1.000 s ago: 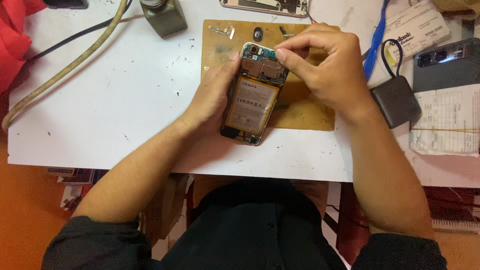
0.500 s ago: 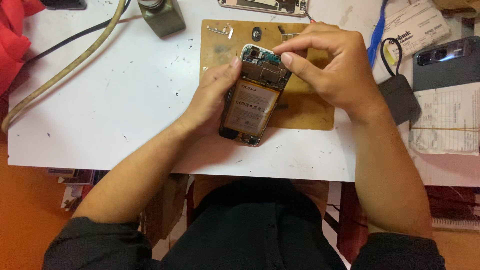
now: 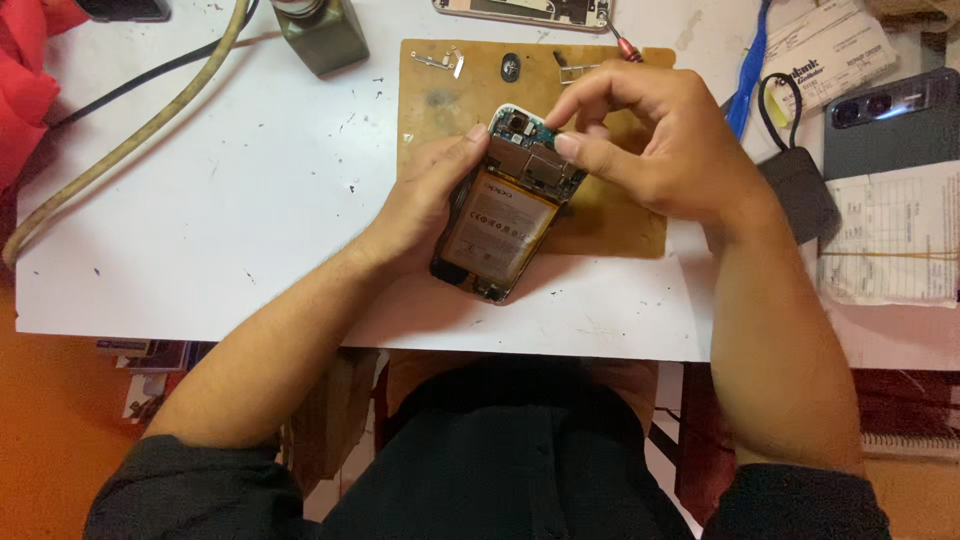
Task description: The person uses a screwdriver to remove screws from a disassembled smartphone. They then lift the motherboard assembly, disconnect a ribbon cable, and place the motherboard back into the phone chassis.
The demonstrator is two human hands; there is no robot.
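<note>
An opened phone [image 3: 503, 215] with its back cover off shows a tan battery and a circuit board at its top end. My left hand [image 3: 425, 205] grips the phone along its left side, thumb on the upper edge of the board. My right hand [image 3: 660, 150] hovers over the phone's top right corner, with thumb and forefinger pinched at the board's edge. Whether anything small sits between those fingers is hidden. The phone is held just above a brown work mat [image 3: 610, 225] on the white table [image 3: 220, 220].
Small metal parts [image 3: 450, 62] and a dark oval piece [image 3: 511, 68] lie on the mat's far edge. A thick beige cable [image 3: 130, 140] crosses the left. A grey-green bottle [image 3: 320, 35], another phone [image 3: 890, 120], a black adapter [image 3: 800, 190] and papers [image 3: 890, 240] surround the work area.
My right hand has lifted slightly and its fingers have shifted toward the top right corner of the board. My left hand keeps the phone in nearly the same place.
</note>
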